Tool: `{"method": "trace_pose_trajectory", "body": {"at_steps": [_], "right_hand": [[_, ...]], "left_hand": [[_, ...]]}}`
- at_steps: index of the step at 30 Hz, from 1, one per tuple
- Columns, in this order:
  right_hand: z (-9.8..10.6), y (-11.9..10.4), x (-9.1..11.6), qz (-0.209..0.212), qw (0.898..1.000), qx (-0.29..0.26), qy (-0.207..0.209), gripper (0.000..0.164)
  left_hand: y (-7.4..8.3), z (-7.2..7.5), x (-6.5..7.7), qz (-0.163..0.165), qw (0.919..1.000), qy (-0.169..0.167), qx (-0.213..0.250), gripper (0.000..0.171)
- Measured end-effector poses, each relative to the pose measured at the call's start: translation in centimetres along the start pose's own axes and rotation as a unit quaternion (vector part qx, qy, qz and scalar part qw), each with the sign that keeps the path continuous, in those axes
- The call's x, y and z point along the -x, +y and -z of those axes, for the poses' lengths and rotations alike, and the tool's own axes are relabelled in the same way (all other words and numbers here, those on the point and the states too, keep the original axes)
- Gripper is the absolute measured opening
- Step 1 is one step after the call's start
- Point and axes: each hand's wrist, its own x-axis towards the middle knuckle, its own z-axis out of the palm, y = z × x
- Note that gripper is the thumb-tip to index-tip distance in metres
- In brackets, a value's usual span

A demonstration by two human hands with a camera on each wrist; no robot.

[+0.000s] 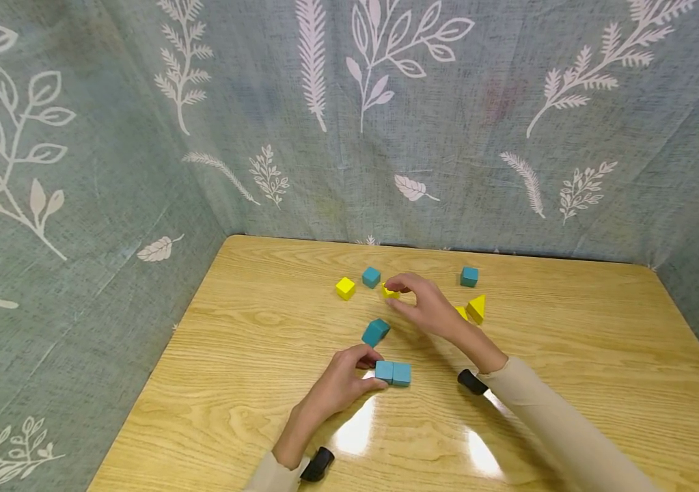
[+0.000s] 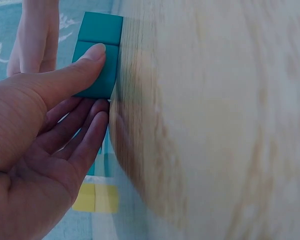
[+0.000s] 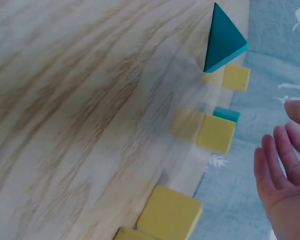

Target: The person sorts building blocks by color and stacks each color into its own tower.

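On the wooden table, two blue cubes lie side by side. My left hand pinches the left blue cube, thumb on its near face and fingers behind; the left wrist view shows the thumb flat against it. The other blue cube adjoins it on the right. Just behind is a teal triangular block. My right hand hovers over a yellow cube, partly hidden by the fingers. In the right wrist view its fingers are loosely bent, apart from the yellow cube, and hold nothing.
Farther back stand a yellow cube and a blue cube. Another blue cube sits at the back right. Beside the right forearm are two yellow triangular blocks, one partly covered. A patterned cloth hangs behind the table.
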Motion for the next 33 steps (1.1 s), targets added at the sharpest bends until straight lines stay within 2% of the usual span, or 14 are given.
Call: {"method": "trace_pose_trajectory", "body": {"at_steps": [10,20,28,33], "right_hand": [[-1.1,1.0,-2.2,-0.003,0.999,0.026,0.023,0.032],[-2.1,1.9,-3.7,-0.043,0.998,0.037,0.005,0.038],[-3.0,2.0,-4.5,-0.062,0.998,0.025,-0.019,0.048],[-3.4,1.8,-4.9,-0.079,0.995,0.044,-0.031,0.045]], "left_hand": [[0.0,0.0,0.1,-0.007,1.0,0.003,0.004,0.027],[0.0,0.1,0.2,-0.003,1.0,0.004,0.006,0.028],[0.0,0.0,0.3,-0.002,1.0,0.006,0.002,0.029],[0.1,0.0,0.2,-0.002,1.0,0.004,0.0,0.029]]}}
